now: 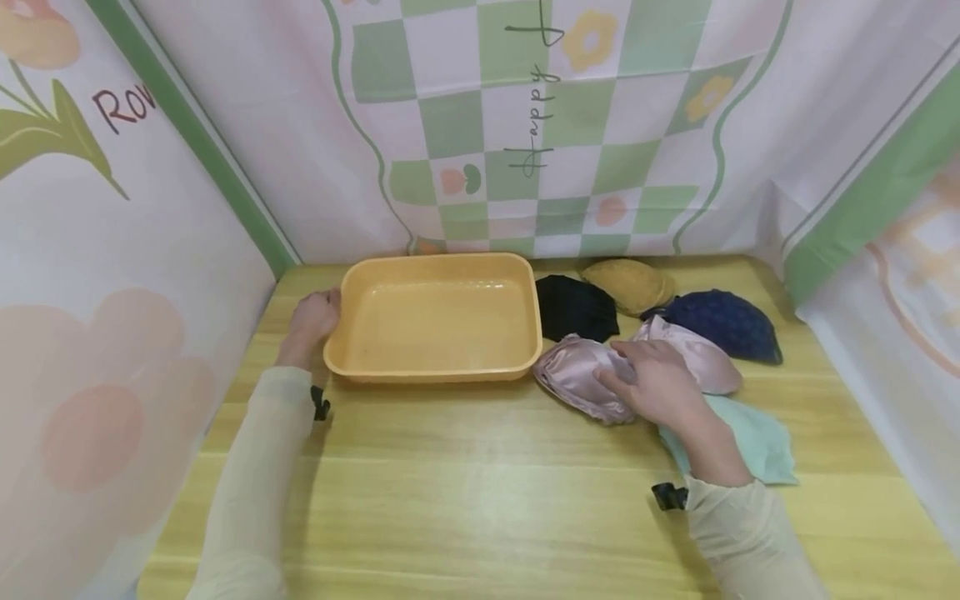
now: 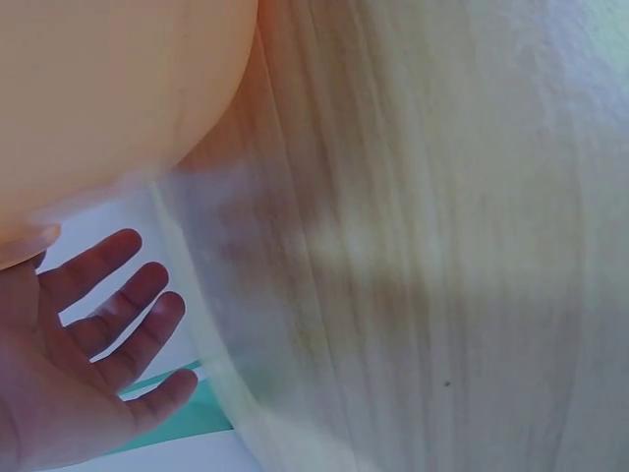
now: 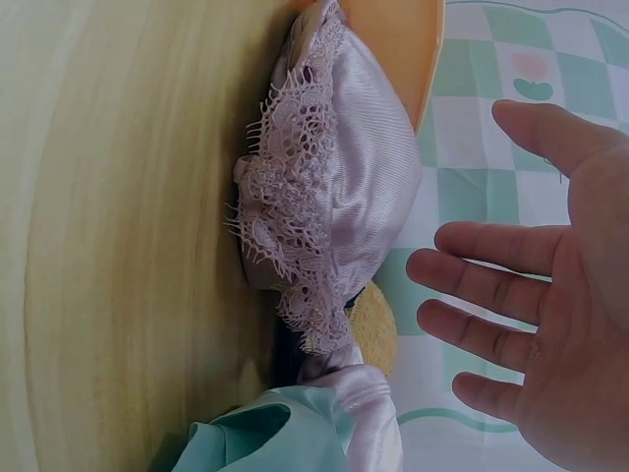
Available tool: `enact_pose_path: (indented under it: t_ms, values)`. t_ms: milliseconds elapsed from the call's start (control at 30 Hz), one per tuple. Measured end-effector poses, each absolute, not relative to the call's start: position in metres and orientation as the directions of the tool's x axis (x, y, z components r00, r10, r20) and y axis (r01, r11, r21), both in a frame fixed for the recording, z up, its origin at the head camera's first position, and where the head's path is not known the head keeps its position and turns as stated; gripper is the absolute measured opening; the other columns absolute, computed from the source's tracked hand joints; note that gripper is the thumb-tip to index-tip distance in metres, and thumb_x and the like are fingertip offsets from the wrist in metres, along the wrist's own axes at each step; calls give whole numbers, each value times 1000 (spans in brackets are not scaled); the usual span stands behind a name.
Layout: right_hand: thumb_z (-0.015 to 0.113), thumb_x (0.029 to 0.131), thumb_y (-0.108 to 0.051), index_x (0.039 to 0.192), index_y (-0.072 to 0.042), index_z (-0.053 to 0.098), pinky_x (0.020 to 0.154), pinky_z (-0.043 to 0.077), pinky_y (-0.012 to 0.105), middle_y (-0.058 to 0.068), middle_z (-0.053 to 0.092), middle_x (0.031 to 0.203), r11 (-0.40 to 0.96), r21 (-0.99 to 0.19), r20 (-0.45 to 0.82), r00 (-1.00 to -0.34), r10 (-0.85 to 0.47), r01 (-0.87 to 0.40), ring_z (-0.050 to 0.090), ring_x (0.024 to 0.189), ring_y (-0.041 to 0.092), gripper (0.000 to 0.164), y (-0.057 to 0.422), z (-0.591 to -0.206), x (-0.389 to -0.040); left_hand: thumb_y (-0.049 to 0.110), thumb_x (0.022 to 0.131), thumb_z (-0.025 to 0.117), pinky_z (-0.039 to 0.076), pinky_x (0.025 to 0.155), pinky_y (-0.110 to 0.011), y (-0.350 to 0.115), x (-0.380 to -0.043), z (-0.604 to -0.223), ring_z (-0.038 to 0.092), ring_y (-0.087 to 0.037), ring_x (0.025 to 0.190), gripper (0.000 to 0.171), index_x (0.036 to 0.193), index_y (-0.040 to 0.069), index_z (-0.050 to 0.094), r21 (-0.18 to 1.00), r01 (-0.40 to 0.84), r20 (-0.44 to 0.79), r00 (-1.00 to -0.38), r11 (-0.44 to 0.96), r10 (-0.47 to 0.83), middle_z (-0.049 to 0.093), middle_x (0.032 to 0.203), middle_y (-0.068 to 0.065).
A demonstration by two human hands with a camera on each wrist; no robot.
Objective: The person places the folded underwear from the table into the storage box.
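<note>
My left hand [image 1: 313, 321] is at the left end of a yellow-orange plastic basin [image 1: 431, 375]. In the left wrist view its fingers [image 2: 116, 305] are spread and fairly straight beside the basin's wall [image 2: 108, 88]; the thumb is mostly hidden near the rim. My right hand [image 1: 660, 383] hovers over a mauve satin bra [image 1: 581, 375] with lace edging. The right wrist view shows its fingers [image 3: 491, 285] extended and apart from the bra's cup [image 3: 373, 157]. A mint-green cloth piece [image 1: 757, 437] lies partly under the right forearm.
Behind the mauve bra lie a black cloth item [image 1: 576, 308], a mustard cup-shaped item [image 1: 630, 285] and a navy cup-shaped item [image 1: 727, 325]. The wooden table [image 1: 480, 492] is bordered by printed fabric curtains [image 1: 465, 108] at the back and sides.
</note>
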State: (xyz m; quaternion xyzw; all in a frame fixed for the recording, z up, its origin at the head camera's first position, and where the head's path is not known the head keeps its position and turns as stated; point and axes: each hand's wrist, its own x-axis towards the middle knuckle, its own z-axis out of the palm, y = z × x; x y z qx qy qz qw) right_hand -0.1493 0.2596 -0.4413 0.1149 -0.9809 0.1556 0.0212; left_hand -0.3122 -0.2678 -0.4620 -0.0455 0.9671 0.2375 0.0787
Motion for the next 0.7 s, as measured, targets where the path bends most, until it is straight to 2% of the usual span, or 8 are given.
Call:
enact_pose_path:
  t_ms: [367,700]
  values:
    - [56,98,-47,133,2,59,113,31,60,23,62,134,926,-301,90,-973,-211,-229,50,129,48,60,259,-444,-151,56,103,0,28,118,-61,-269,-313,-465,38,-53,138,85,149,-4,39,457,-139,-185,-981,879,-59,40,150,-34]
    - [58,97,-45,137,2,56,115,29,60,24,60,136,929,-297,44,-975,-218,-221,49,129,49,61,259,-451,-154,49,106,6,27,119,-59,-269,-313,-465,37,-52,139,76,150,-2,39,455,-144,-183,-981,879,-66,39,151,-33]
